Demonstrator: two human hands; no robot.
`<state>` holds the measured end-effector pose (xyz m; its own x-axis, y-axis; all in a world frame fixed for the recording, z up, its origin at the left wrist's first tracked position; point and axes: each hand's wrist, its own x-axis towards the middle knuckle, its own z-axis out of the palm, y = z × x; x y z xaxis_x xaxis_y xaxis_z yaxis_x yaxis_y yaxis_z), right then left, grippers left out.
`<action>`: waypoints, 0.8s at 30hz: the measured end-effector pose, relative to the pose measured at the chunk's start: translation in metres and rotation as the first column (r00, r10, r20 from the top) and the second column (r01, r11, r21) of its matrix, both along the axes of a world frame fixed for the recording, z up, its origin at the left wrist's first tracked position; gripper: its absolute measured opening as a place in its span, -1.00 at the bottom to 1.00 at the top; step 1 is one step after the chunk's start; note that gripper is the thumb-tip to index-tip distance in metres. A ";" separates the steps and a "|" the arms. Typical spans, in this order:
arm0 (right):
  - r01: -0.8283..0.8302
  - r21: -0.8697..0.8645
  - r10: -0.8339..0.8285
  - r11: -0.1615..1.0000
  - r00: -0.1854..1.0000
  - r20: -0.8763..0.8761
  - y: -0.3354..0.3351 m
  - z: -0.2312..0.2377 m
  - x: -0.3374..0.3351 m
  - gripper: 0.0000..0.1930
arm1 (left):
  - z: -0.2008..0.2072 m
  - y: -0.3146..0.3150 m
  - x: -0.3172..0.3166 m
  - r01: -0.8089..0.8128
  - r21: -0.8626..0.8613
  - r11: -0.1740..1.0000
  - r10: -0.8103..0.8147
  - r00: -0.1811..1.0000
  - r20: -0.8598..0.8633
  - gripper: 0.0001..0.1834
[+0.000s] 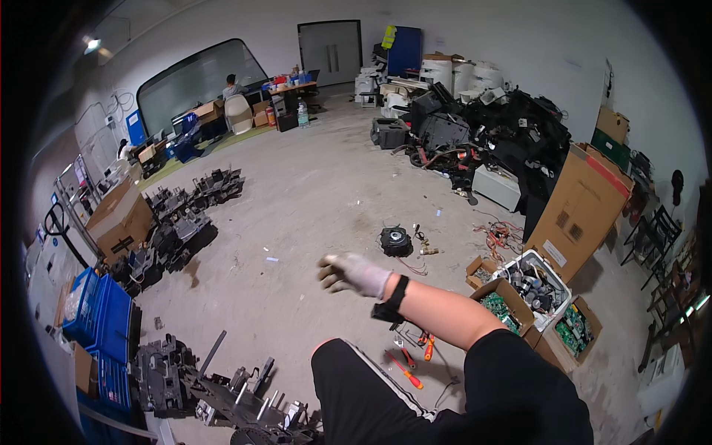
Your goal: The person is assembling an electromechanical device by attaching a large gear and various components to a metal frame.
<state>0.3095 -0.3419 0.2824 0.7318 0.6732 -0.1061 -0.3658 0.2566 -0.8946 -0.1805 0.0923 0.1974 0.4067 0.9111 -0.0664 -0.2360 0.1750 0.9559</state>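
My right hand, in a pale glove with darker fingertips, reaches out to the left over the concrete floor. Its fingers are slightly bent and apart, with nothing between them. A black strap with a small box is on the wrist. Beyond the hand, a black round-topped motor-like unit sits on the floor, apart from it, beside small brass-coloured fittings. Below the forearm lie a screwdriver with an orange-red handle and other red-handled hand tools. My left hand is out of view.
Dismantled black machine frames lie lower left beside blue crates. On the right stand boxes of green circuit boards, a white bin of parts and a tall cardboard box. A black scrap heap rises behind. Two people are far left.
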 end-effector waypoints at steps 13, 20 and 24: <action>-0.436 -0.523 0.636 0.733 0.712 0.297 0.224 -0.014 -0.110 -0.59 | -0.175 0.035 -0.035 -0.010 -0.179 0.984 -0.055 0.934 -0.354 -0.29; -0.112 -0.717 0.675 0.688 0.463 0.575 0.265 -0.094 -0.161 -0.46 | -0.180 0.019 -0.040 0.244 -0.234 0.941 -0.293 0.934 -0.204 -0.32; -0.312 -0.544 0.492 0.779 0.842 0.222 0.264 -0.160 -0.180 -0.64 | -0.184 0.013 -0.045 0.084 -0.277 0.957 -0.173 0.933 -0.315 -0.49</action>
